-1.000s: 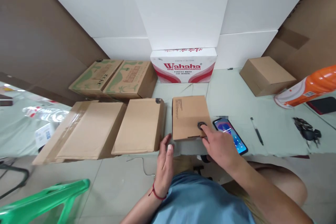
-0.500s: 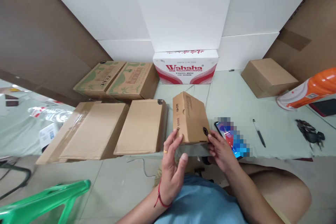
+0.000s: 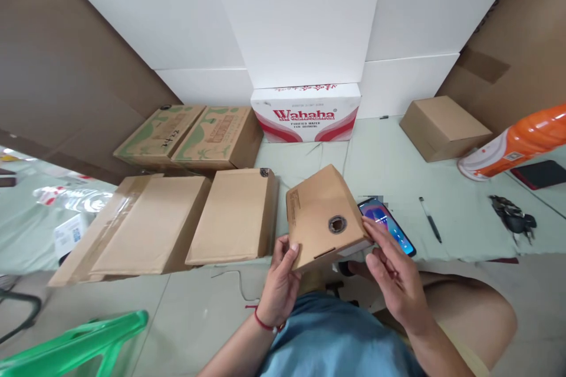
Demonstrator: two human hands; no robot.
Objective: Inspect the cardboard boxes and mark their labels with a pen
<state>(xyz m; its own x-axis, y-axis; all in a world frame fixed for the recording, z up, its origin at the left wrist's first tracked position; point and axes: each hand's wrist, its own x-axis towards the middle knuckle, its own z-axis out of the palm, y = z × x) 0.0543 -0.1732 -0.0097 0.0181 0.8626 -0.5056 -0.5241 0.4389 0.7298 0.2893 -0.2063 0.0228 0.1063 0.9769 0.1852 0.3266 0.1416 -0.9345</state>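
A small brown cardboard box point(image 3: 316, 212) is held tilted above the table's front edge. One of its faces bears dark print and a round black mark with a hole-like centre. My left hand point(image 3: 283, 277) grips the near left corner, thumb on the face and fingers underneath, partly hidden. At the box's right edge, my right hand point(image 3: 393, 271) touches with outstretched fingertips, its thumb apart from the cardboard. Just beyond those fingers lies a phone point(image 3: 391, 227) with its screen lit. A pen point(image 3: 430, 221) rests to the right of the phone.
Two plain cartons point(image 3: 232, 212) point(image 3: 150, 224) and two printed cartons point(image 3: 216, 135) point(image 3: 159, 132) stand left. A Wahaha box point(image 3: 307, 115) is at the back. Rightward are another carton point(image 3: 444, 123), an orange bottle point(image 3: 517, 141) and keys point(image 3: 513, 215). A green stool point(image 3: 79, 341) stands below left.
The small box has been turned so its face with the round mark shows more. My left hand has closed on its near corner; my right thumb has come away from it.
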